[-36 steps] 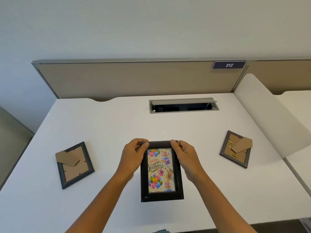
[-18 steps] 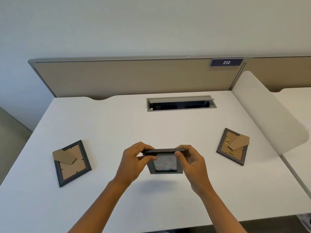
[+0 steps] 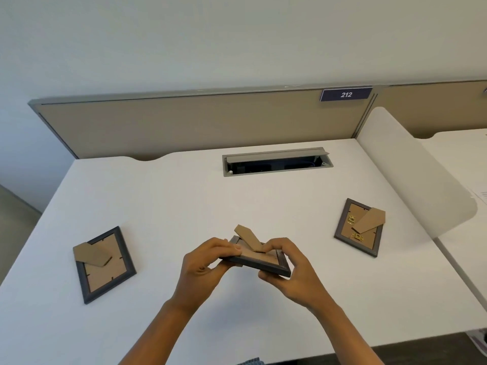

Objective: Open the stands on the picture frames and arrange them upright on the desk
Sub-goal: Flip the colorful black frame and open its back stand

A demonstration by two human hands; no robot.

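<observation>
I hold a dark picture frame (image 3: 259, 264) just above the white desk (image 3: 184, 201), its brown back turned up. My left hand (image 3: 204, 270) grips its left side and my right hand (image 3: 292, 270) its right side. Its cardboard stand (image 3: 247, 237) sticks up and away from the back. A second frame (image 3: 104, 263) lies face down at the left, its stand folded flat. A third frame (image 3: 359, 227) lies face down at the right, with gold hangers showing and its stand slightly lifted.
An open cable tray (image 3: 276, 164) is sunk into the desk at the back centre. A beige partition (image 3: 197, 122) with a "212" label (image 3: 345, 94) closes the far edge. A white curved divider (image 3: 411, 175) stands along the right edge.
The middle frame lay face up with the birthday picture showing; both hands lifted it and flipped it over. Its back now faces up with the stand raised. The camera view shifted slightly.
</observation>
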